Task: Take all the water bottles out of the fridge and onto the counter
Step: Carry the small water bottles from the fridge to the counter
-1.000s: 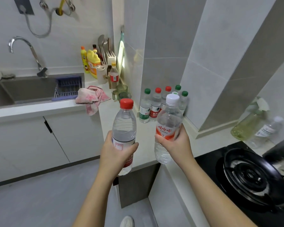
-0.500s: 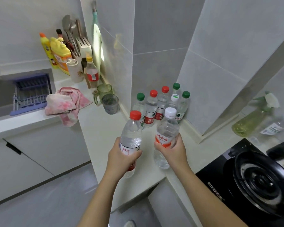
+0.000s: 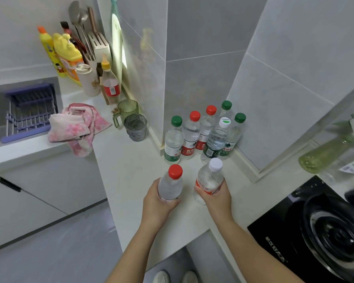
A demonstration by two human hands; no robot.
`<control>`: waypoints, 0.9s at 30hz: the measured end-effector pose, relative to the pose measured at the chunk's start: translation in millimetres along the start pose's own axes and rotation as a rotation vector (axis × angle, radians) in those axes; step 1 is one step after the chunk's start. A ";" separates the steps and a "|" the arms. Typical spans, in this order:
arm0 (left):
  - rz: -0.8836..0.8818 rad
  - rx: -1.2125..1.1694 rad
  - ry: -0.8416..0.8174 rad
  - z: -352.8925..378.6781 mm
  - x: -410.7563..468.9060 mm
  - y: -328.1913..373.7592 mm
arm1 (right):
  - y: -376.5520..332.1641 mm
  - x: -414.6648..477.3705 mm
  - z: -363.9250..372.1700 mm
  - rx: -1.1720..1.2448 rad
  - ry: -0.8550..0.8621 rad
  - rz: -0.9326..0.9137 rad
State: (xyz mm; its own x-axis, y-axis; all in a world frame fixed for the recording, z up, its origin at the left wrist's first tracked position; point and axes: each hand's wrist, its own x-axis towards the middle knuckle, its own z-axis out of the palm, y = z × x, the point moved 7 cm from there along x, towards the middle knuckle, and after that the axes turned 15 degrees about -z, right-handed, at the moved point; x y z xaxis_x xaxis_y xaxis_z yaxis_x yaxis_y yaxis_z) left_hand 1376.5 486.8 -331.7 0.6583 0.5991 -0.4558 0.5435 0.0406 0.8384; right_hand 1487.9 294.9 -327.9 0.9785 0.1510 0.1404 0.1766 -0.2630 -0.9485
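My left hand grips a clear water bottle with a red cap, held upright over the white counter. My right hand grips a second clear bottle with a white cap and an orange label, tilted slightly. Both bottles are low over the counter; whether their bases touch it is hidden. Just beyond them, several water bottles with green, red and white caps stand grouped in the tiled corner. The fridge is out of view.
Two ribbed cups and a pink cloth lie to the left on the counter. Detergent bottles and a utensil holder stand further back by the sink with a purple rack. A black gas hob and a spray bottle sit right.
Both hands have carried their bottles forward and down over the counter, closer to the group in the corner. The view has tilted downward and nearer.
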 end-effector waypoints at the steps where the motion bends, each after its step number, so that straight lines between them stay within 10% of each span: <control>1: 0.000 -0.006 -0.001 2.0 1.8 -1.0 | 3.0 0.1 -0.8 -0.001 0.008 0.005; 27: 0.080 0.124 0.033 44.0 60.0 2.1 | 47.7 77.7 35.4 -0.196 -0.108 0.037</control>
State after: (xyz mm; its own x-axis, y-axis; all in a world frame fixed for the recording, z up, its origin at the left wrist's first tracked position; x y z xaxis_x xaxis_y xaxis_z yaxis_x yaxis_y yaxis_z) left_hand 1440.1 487.6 -370.4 0.6858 0.6223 -0.3774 0.5514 -0.1059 0.8275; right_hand 1568.6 327.9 -372.3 0.9695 0.2364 0.0650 0.1682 -0.4486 -0.8778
